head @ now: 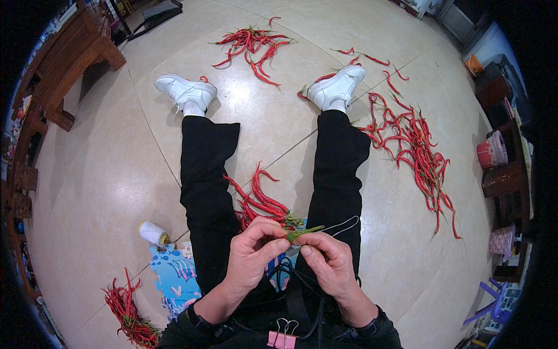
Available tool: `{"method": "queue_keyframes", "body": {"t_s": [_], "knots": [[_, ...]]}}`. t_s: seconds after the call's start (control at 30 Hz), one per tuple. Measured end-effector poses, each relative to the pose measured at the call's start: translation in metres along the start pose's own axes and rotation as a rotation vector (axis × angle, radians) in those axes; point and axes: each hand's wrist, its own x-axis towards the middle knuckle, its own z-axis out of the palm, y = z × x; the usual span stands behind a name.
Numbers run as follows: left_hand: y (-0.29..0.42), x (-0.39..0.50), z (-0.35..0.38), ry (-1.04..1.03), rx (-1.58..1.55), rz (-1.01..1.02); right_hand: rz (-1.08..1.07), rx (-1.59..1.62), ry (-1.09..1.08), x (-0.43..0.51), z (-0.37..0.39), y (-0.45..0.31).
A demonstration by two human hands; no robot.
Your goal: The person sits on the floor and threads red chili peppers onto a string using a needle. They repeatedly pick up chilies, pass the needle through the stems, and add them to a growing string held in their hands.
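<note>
Between my legs, my left hand [259,248] pinches the green stem end of a red chili pepper [290,235]. My right hand [331,257] meets it at the stem, thumb and forefinger closed on something thin, partly hidden, perhaps a needle. From there a loop of pale thread [348,224] reaches right over my trouser leg. Just beyond my hands lies a bunch of red chili peppers [261,198], stems together toward the right. A cone of white thread [152,233] lies on the floor to the left.
Loose chili peppers [420,148] spread along the floor at right; another pile [250,41] lies beyond my white shoes [338,87]. A chili bundle [128,314] is at lower left, near a blue foam mat [178,275]. Wooden furniture [83,56] stands left, a purple stool [495,301] right.
</note>
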Motion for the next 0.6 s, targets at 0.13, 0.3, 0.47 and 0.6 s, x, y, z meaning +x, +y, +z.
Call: {"method": "queue_keyframes", "body": {"t_s": [0.13,0.3,0.47,0.6], "knots": [[-0.0013,-0.0002,-0.0005,-0.023,0.009,-0.027,0.053,0.006,0.004,-0.0006,-0.0001,-0.0018],[-0.0009,-0.0005,0.0017,-0.02,0.07,-0.015,0.079,-0.005,0.003,0.0,-0.0006,-0.0012],[0.002,0.0006,0.0008,-0.009,0.065,-0.081,0.077,0.023,-0.007,0.0025,-0.0011,0.0018],[0.0025,0.004,-0.0007,-0.013,0.059,-0.086,0.08,0.047,0.004,0.0025,-0.0002,0.0039]]}}
